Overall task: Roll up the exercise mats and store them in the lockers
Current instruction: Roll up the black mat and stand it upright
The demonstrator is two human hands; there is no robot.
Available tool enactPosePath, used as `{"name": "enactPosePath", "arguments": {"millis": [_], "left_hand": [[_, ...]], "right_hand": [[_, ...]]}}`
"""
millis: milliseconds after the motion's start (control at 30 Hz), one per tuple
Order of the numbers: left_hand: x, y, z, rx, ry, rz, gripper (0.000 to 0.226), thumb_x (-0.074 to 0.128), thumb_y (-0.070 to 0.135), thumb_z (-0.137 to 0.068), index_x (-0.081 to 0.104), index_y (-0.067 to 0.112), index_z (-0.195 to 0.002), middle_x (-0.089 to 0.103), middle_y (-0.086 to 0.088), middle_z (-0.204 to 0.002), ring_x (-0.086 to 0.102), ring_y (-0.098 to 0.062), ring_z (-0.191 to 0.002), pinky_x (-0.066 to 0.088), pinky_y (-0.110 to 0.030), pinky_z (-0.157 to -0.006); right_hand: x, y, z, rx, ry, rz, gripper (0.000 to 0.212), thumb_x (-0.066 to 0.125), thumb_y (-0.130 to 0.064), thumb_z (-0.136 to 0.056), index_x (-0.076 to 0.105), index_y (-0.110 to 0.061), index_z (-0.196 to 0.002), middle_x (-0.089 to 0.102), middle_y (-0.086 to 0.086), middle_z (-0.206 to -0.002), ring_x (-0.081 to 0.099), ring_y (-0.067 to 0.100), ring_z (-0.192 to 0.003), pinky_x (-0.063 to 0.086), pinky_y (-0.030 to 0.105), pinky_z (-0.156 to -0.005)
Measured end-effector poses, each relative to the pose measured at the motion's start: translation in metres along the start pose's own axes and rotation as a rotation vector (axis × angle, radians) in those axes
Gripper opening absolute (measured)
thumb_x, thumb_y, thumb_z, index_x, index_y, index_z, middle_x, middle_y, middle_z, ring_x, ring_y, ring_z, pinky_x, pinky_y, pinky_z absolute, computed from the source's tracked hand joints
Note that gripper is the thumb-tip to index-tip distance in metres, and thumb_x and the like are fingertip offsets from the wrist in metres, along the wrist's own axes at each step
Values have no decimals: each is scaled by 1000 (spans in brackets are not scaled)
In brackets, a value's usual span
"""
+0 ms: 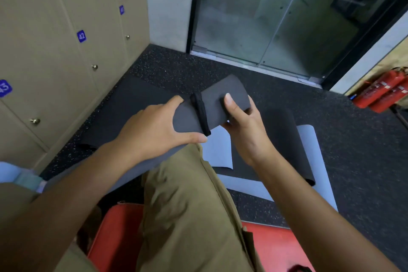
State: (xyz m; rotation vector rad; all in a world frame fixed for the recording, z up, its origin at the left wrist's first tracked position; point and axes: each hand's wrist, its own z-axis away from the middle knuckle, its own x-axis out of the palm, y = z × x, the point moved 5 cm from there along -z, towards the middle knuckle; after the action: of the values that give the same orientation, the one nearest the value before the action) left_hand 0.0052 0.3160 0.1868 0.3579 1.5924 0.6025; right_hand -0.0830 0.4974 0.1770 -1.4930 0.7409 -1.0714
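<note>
I hold a rolled dark grey exercise mat (220,99) above my knee, with a black strap (202,115) wound round its middle. My left hand (154,128) grips the roll's left part, thumb below and fingers over the top. My right hand (242,121) grips the right end, thumb pressed on top. On the floor below lie a black mat (280,137) and a light grey mat (313,161), both unrolled and overlapping. Another dark mat (125,112) lies flat near the lockers (44,51), whose beige numbered doors are all closed.
A glass sliding door (276,17) stands straight ahead. Two red fire extinguishers (384,90) lie at the right wall. A red padded surface (276,247) is beneath my legs. Speckled black rubber floor (353,139) surrounds the mats.
</note>
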Motion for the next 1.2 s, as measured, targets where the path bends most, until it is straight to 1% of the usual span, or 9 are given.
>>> {"name": "enactPosePath", "arguments": {"millis": [200,367,567,633,767,867,933,1067,1200], "left_hand": [[-61,-24,-3,-25,54,-236,80,61,92,-59,41,34,-110,59,8,-99,59,-26,-95,50,-43,-81],[-109,-69,9,-107,75,-361,80,62,91,-62,44,31,-112,66,1,-108,61,-29,-97,50,-41,-79],[-146,-128,37,-232,49,-438,84,60,91,-65,43,32,-123,63,6,-108,59,-21,-93,45,-38,-72],[-154,-150,49,-280,31,-442,78,64,87,-67,43,33,-120,62,4,-101,57,-20,-88,45,-38,-70],[-171,-201,75,-415,11,-459,80,70,84,-66,43,34,-122,60,4,-100,59,-23,-89,51,-42,-82],[-182,-238,94,-521,15,-444,85,73,82,-64,44,32,-127,62,4,-104,60,-24,-92,51,-41,-83],[-184,-262,107,-587,17,-423,81,75,78,-67,46,30,-126,61,4,-105,59,-25,-93,48,-39,-81],[-174,-314,134,-696,34,-347,73,80,71,-69,47,29,-120,63,3,-105,59,-23,-91,42,-35,-76],[-153,-369,160,-824,48,-262,73,84,63,-67,48,31,-122,59,4,-109,58,-24,-97,47,-38,-85]], "right_hand": [[40,-4,-27,46,-118,74,71,83,-45,-81,51,-19,-139,66,12,-133,69,34,-110,55,54,-98],[78,-1,-45,2,-226,277,47,68,-39,-96,53,-21,-136,66,10,-117,71,20,-104,60,36,-85],[120,20,-63,5,-391,481,19,63,-24,-101,66,-16,-118,75,7,-100,72,15,-91,58,37,-85],[134,30,-67,7,-448,530,14,62,-20,-101,68,-14,-113,76,5,-97,72,15,-86,57,31,-81],[159,58,-73,11,-543,582,10,61,-12,-101,69,-9,-107,75,11,-99,70,6,-75,52,15,-65],[178,81,-78,10,-614,652,8,64,-15,-100,70,-15,-105,76,6,-97,71,9,-77,49,12,-65],[191,95,-80,10,-662,691,7,65,-17,-99,70,-18,-104,76,3,-95,72,14,-80,49,13,-67],[214,125,-90,-4,-740,756,5,67,-18,-98,71,-21,-100,75,3,-94,73,20,-81,55,30,-81],[234,157,-103,-25,-786,827,5,69,-20,-97,71,-24,-99,74,-2,-95,72,16,-80,58,40,-89]]}}
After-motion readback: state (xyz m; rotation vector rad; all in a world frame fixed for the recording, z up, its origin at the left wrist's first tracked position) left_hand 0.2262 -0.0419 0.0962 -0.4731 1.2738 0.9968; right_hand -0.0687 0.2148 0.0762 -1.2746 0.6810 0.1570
